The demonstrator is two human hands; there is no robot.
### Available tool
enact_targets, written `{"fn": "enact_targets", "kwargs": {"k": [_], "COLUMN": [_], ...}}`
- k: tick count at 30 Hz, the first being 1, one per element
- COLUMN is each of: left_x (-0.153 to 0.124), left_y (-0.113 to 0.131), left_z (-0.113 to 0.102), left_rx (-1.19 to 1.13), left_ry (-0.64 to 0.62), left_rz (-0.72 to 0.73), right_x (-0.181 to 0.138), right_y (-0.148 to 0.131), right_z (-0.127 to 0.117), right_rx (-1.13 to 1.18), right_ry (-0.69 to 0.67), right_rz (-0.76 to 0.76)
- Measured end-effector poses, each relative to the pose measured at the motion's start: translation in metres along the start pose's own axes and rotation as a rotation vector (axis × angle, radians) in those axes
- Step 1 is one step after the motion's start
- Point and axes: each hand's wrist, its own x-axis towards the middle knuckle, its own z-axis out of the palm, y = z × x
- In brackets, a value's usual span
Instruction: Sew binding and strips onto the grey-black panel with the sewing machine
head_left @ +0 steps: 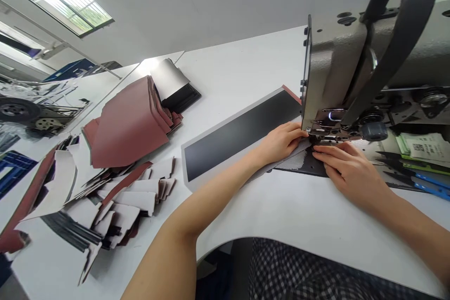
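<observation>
The left hand (281,143) and right hand (348,171) are kept flat and ungripping, pressed on a thin grey-and-black piece (302,163) under the presser foot (325,138) of a sewing machine (337,65). It looks light and limp, best held by its edges. A black panel (239,133) and reddish leather pieces (128,124) are laid farther off.

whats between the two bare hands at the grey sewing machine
In the head view, the metal presser foot of the grey sewing machine stands between the left hand and right hand, over a black sheet with grey edging.
</observation>
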Motion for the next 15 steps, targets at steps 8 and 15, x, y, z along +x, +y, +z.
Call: {"fn": "enact_targets", "kwargs": {"k": [8, 15], "left_x": [-0.028, -0.038], "left_y": [0.049, 0.056], "left_z": [0.003, 0.007], "left_rx": [0.29, 0.334], "left_ry": [-0.052, -0.033], "left_rz": [-0.084, -0.154], "right_x": [-0.002, -0.001], "right_y": [0.002, 0.003], "right_z": [-0.001, -0.001], "right_rx": [0.058, 0.074], "right_ry": [-0.008, -0.014], "right_rz": [0.04, 0.065]}}
